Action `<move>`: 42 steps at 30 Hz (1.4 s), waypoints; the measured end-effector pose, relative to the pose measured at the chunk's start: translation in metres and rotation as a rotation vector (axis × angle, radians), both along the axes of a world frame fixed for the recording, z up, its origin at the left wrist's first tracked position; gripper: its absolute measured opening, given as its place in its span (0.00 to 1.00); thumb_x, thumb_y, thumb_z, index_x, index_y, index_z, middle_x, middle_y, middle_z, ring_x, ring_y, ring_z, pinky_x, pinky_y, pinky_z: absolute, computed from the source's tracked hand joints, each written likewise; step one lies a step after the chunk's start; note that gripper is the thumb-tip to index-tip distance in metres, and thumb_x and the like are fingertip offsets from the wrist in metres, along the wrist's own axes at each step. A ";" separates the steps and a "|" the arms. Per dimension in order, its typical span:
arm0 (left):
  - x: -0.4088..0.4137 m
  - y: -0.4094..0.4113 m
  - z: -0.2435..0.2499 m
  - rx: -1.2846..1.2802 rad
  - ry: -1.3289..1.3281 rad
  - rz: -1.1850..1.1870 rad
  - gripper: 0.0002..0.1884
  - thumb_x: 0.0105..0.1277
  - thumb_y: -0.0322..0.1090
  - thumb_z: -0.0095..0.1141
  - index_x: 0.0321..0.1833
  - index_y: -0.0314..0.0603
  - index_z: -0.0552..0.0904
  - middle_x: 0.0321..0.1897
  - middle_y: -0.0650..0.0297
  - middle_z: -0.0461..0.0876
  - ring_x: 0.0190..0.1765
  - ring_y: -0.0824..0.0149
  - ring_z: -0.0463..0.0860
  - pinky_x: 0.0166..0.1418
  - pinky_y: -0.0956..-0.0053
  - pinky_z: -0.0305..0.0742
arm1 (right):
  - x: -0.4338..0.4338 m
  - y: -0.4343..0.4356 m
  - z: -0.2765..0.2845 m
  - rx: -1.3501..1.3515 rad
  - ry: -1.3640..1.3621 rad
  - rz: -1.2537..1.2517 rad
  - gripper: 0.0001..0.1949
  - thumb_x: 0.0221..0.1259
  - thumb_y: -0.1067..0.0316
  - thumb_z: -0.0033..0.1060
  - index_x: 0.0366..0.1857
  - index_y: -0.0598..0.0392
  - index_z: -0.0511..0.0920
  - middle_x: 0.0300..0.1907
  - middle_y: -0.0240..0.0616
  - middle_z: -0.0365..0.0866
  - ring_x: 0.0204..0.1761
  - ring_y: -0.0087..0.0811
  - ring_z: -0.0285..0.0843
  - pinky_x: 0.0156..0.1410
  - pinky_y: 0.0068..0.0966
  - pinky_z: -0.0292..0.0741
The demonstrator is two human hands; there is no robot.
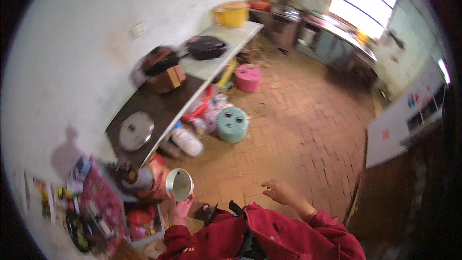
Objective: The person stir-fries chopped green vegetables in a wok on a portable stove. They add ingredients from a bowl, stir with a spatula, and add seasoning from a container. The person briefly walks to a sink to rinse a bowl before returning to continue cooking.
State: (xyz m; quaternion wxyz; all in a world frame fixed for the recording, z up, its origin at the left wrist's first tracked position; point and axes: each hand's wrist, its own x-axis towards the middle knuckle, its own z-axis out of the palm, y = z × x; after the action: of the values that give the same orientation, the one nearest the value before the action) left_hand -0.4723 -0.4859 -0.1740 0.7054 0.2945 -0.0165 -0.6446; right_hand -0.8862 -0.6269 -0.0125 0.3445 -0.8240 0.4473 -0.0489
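A round, pale bowl or basin [179, 184] is tilted so that its inside faces me. My left hand [181, 205] grips it by the near rim, fingers partly hidden against its side. Over the brick floor [288, 133], my right hand [280, 190] hangs free with loosely spread fingers and nothing in it. Dark red sleeves cover both arms. Just beyond the bowl stands an orange-red container [158, 175], blurred by motion.
Along the left wall runs a long counter [195, 101] bearing a round lid [136, 131], dark pans [205, 47] and a yellow bucket [234, 14]. A teal stool [232, 124] and a pink stool [248, 78] stand on the floor. A white cabinet [393, 133] is at right.
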 end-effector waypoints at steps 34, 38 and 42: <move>-0.763 -0.993 0.198 -0.075 0.130 -1.074 0.44 0.57 0.75 0.49 0.64 0.45 0.74 0.56 0.52 0.78 0.60 0.48 0.73 0.67 0.40 0.62 | -0.612 -0.390 -0.303 0.456 0.133 -1.390 0.20 0.54 0.52 0.60 0.48 0.50 0.82 0.47 0.44 0.84 0.51 0.44 0.81 0.57 0.37 0.76; -0.857 -1.047 0.188 0.075 -0.011 -0.973 0.41 0.58 0.72 0.51 0.60 0.43 0.73 0.52 0.57 0.72 0.57 0.55 0.71 0.64 0.44 0.63 | -0.768 -0.484 -0.261 0.464 0.192 -1.473 0.18 0.55 0.54 0.60 0.47 0.50 0.82 0.48 0.46 0.83 0.51 0.45 0.80 0.58 0.38 0.75; -0.950 -1.126 0.164 0.088 -0.100 -0.942 0.41 0.57 0.72 0.52 0.62 0.44 0.71 0.53 0.57 0.71 0.58 0.57 0.70 0.64 0.46 0.64 | -0.908 -0.587 -0.292 0.266 0.277 -1.412 0.18 0.55 0.54 0.59 0.47 0.50 0.82 0.47 0.46 0.83 0.52 0.45 0.80 0.58 0.37 0.75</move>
State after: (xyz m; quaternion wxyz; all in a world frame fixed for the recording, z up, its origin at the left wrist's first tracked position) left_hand -1.4224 -1.6119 -0.0097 0.3215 0.3152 -0.1549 -0.8794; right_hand -1.7947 -1.2140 -0.3047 0.2682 -0.2888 0.9136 -0.0998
